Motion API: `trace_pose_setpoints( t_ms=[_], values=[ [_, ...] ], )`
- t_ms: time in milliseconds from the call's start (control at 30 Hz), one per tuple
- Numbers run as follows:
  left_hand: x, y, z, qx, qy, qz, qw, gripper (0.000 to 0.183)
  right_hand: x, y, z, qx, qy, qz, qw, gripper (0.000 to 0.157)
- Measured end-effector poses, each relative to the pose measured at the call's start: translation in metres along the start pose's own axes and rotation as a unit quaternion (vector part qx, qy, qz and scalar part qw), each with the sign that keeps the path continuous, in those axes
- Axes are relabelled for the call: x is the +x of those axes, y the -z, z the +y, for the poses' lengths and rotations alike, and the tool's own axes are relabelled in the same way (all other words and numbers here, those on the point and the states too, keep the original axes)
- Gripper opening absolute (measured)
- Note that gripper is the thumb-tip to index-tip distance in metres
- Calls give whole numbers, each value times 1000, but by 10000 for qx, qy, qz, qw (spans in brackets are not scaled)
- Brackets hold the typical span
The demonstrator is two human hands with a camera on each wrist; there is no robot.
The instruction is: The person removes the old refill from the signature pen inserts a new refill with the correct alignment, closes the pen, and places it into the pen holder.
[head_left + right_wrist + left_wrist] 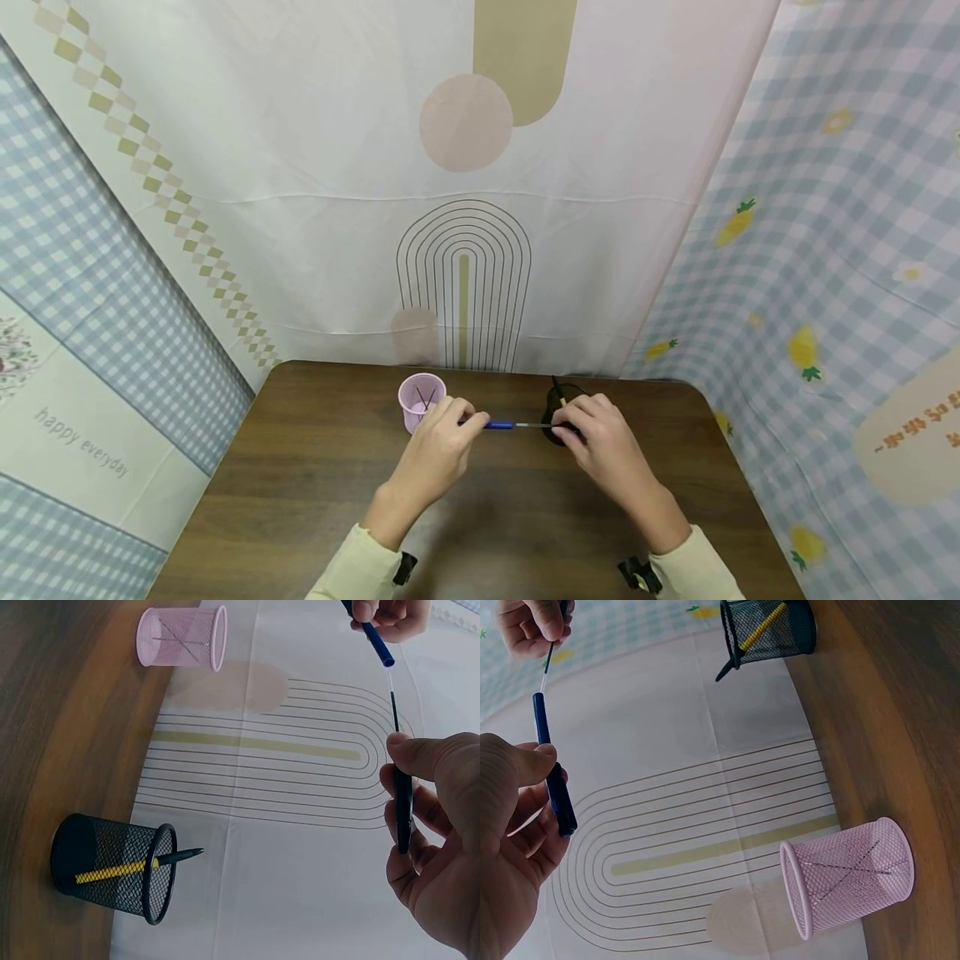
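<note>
My left hand (442,442) grips a blue pen barrel (546,742) between thumb and fingers. In my right hand (603,442) is a dark, tapered pen grip section (403,806), pinched by the thumb and fingers. A thin ink refill (394,709) with a clear end and dark ink bridges the gap between the two parts, its clear end at the barrel's open mouth. Both parts are held in line above the table, in front of the two mesh cups.
A pink mesh pen cup (847,881) with thin dark sticks stands at the back of the wooden table (315,492), left of centre. Right of it is a black mesh pen cup (112,862) holding a yellow-and-black pen (120,870). A patterned cloth (337,275) hangs behind the table.
</note>
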State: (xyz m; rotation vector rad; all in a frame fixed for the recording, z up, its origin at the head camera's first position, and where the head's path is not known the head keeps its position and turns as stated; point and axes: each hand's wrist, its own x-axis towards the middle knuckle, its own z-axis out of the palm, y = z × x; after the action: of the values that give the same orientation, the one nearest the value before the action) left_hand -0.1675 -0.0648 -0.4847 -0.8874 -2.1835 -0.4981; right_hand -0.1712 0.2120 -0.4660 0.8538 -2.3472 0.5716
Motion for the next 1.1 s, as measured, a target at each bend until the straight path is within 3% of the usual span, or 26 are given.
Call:
trace_pose_setpoints(
  t_ms=[367,700,1100],
  values=[
    [-8,-8,-4,77,-169,-67,9998,22,-3,4,5,-34,-38,-60,10000,22],
    [-23,-26,-4,142,-399,-446,9981,19,-3,6,6,-86,-34,-71,9999,22],
    [-44,-48,-2,411,-725,-806,9933,29,-4,7,8,-57,-102,-162,9998,23]
  ],
)
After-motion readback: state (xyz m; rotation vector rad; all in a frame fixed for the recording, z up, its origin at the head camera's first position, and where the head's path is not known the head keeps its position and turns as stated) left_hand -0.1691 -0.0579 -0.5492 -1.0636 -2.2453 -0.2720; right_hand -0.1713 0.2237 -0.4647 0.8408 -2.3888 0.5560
